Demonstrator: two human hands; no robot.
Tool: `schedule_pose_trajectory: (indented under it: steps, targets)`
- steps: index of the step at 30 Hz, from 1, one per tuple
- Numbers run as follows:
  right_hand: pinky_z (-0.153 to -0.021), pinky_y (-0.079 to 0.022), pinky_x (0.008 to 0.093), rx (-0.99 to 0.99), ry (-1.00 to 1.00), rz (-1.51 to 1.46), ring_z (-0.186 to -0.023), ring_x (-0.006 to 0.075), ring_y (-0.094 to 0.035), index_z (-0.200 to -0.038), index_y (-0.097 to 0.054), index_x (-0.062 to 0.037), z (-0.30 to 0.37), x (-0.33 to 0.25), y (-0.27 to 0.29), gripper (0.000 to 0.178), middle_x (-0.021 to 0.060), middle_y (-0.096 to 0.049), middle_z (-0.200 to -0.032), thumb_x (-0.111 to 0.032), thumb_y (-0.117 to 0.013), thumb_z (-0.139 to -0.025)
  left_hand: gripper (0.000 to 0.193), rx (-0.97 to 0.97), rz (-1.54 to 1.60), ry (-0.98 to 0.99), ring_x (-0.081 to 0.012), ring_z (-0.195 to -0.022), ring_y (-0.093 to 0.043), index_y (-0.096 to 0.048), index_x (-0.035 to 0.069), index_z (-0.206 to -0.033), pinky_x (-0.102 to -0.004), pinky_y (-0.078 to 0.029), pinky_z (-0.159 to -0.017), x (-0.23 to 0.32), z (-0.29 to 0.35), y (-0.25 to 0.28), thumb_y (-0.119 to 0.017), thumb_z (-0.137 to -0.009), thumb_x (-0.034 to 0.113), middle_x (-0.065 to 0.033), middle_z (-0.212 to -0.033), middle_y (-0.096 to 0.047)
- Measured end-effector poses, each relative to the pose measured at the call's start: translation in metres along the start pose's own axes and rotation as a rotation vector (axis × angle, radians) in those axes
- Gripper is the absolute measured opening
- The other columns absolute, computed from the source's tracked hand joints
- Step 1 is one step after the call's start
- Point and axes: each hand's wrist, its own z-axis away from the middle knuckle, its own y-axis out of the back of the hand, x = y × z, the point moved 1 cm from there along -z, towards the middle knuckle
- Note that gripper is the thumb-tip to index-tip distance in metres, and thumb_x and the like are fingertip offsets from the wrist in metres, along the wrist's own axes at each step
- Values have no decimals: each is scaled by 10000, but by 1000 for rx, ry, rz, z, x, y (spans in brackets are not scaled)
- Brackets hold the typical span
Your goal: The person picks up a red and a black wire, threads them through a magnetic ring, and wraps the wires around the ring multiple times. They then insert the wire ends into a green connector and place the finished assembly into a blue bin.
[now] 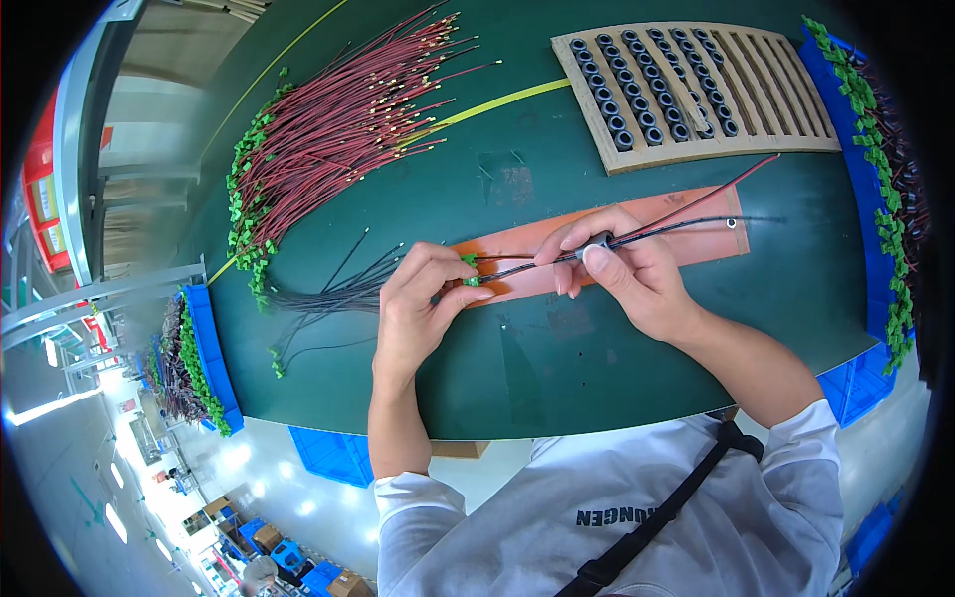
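Note:
My left hand [413,298] pinches a small green connector [471,270] between thumb and fingers. From it a red wire and a black wire [686,223] run rightward to my right hand [642,279]. Its thumb and fingers are closed on a dark ring-shaped core [595,246], and the wires pass through or along it; the fingers partly hide which. The free wire ends stick out past the right hand, the red wire [736,182] slanting up and away. Both hands are above an orange-brown strip mat [711,249] on the green table [458,388].
At the far left lies a large bundle of red wires [338,129] with green connectors. Black wires [338,297] lie beside my left hand. A wooden rack [637,157] at the far right holds rows of dark cores. Blue bins [212,358] of wired connectors flank the table.

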Motion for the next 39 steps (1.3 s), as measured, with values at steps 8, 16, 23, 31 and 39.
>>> schedule_pose_trajectory:
  steps: [8, 16, 23, 31, 39]
  targets:
    - [-775, -529, 274, -44, 51, 76, -901, 123, -624, -1235, -530, -28, -2, -1, -2, 204, 156, -659, -1228, -179, -485, -1106, 269, -4, -45, 97, -219, -841, -639, -720, 1, -910, -326, -541, -700, 4, -1, -7, -882, -697, 34, -82, -961, -646]
    - [-763, -534, 243, -39, -74, 176, -934, 90, -657, -1219, -556, -22, -6, 0, -2, 182, 100, -684, -1103, -144, -551, -1085, 362, -1, -121, 10, -250, -853, -609, -758, -16, -1016, -358, -521, -729, -2, -2, -4, -882, -679, 28, -76, -952, -625]
    - [-672, -476, 219, -67, -99, 171, -757, 73, -551, -1232, -551, -22, -13, 1, -1, 186, 61, -663, -999, -136, -547, -1085, 361, 11, -113, -43, -266, -877, -613, -756, -24, -1042, -368, -522, -753, 7, -6, -9, -874, -706, 35, -98, -1002, -624]
    - [-695, -486, 273, -52, -89, 284, -749, 101, -556, -1368, -530, -18, -19, -13, -9, 318, 47, -618, -926, -171, -529, -1090, 389, -23, -169, -95, -292, -887, -610, -754, -15, -1069, -393, -516, -754, 2, -6, -9, -876, -723, 113, -110, -1032, -619]
    - [-749, -559, 448, -216, 82, 861, -899, 396, -704, -1198, -622, -20, -13, -6, -14, 277, 171, -722, -988, -195, -675, -990, 374, 286, -843, -781, -156, -802, -551, -783, 135, -1178, -276, -438, -758, 43, -1, -21, -722, -809, 149, -42, -1191, -708]
